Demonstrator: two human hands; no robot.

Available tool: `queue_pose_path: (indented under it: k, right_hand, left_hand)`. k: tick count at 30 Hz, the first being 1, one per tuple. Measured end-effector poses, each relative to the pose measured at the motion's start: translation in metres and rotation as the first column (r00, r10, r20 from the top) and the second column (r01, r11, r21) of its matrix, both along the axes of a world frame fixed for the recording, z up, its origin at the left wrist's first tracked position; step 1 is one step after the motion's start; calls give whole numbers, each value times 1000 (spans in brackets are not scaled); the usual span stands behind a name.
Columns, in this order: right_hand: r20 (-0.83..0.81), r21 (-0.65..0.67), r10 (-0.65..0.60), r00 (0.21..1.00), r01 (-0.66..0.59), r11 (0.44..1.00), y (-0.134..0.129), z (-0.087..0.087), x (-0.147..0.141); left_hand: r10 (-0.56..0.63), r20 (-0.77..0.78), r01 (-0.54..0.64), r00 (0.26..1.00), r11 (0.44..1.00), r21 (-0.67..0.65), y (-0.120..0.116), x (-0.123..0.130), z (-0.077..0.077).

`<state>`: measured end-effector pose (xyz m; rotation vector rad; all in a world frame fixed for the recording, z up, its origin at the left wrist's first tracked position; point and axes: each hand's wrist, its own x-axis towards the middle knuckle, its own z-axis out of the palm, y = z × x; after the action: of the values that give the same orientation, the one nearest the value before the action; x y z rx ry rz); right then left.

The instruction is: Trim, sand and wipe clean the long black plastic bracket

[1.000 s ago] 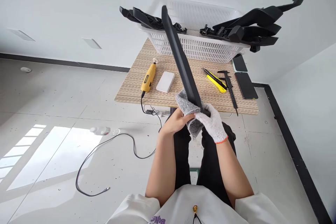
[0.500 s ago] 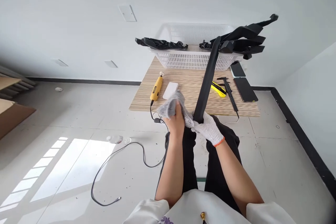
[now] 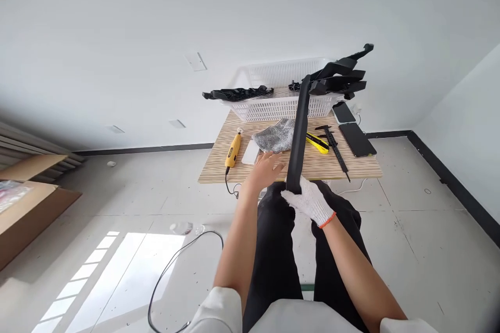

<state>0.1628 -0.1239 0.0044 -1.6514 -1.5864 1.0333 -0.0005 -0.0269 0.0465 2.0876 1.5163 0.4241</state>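
Note:
My right hand point(image 3: 310, 201), in a white knitted glove with an orange cuff, grips the lower end of a long black plastic strip point(image 3: 299, 138). The strip slants up from my lap past the table edge to the basket. My left hand point(image 3: 265, 170) is bare, its fingers spread at the table's front edge, holding nothing. Just beyond its fingertips a crumpled grey cloth point(image 3: 275, 136) lies on the striped table point(image 3: 214, 169), beside a white rectangular object point(image 3: 250, 153).
A white basket point(image 3: 269, 111) with black plastic parts point(image 3: 338, 80) stands at the back. On the table are a yellow rotary tool point(image 3: 233, 151), a yellow cutter point(image 3: 318, 144), a black caliper point(image 3: 336, 152) and two phones point(image 3: 357, 139). A cable point(image 3: 167, 266) lies on the floor.
My left hand has let go of the grey cloth, which now lies on the table, and its fingers have spread. The black strip stands more upright in my right hand. The view has shifted.

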Motion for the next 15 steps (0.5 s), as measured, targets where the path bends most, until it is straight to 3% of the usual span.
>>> queue_pose_path:
  k: [3, 7, 12, 15]
  right_hand:
    - [17, -24, 57, 998, -56, 998, 0, 2, 4]
    - [113, -26, 111, 987, -109, 994, 3, 1, 3]
    - [242, -38, 156, 958, -151, 988, 4, 0, -4]
    - [246, -30, 173, 954, -171, 985, 3, 0, -7]
  left_hand:
    - [-12, 232, -6, 973, 997, 76, -19, 6, -18]
    - [90, 559, -90, 824, 996, -28, -28, 28, -20]
    - [289, 564, -331, 773, 943, -29, -16, 58, -22]
    - [321, 590, -363, 741, 930, -51, -10, 63, -33]
